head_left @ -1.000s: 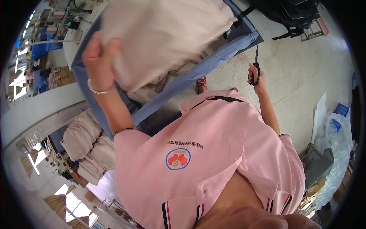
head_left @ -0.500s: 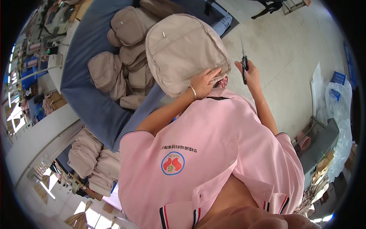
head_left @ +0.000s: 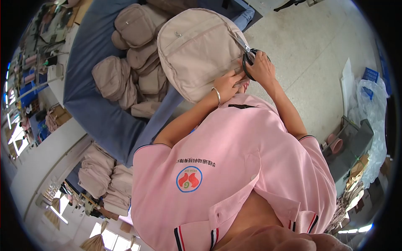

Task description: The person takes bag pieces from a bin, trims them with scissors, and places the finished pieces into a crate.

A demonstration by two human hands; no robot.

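Note:
A beige backpack [head_left: 194,54], with a seam across its front and a small zip pull, is held up before my pink shirt. My left hand [head_left: 228,87], a bracelet at its wrist, grips the lower right edge of this bag. Black-handled scissors [head_left: 247,66] are in my right hand [head_left: 262,70], close beside my left one. Their blades point up and left and lie over the bag's right edge; whether any thread is between them cannot be made out. My left fingertips are partly hidden near the scissor handles.
Left of the held bag, a blue cloth-lined bin [head_left: 90,88] contains several beige bags [head_left: 111,77]. More beige bags [head_left: 96,171] are piled at lower left. At right stand a grey container [head_left: 356,146], a pink cup [head_left: 334,143] and clear plastic wrapping [head_left: 374,121].
The bag has come out from above the bin to in front of my body, and my left hand has moved to its lower edge. My right hand has brought the scissors leftward onto the bag.

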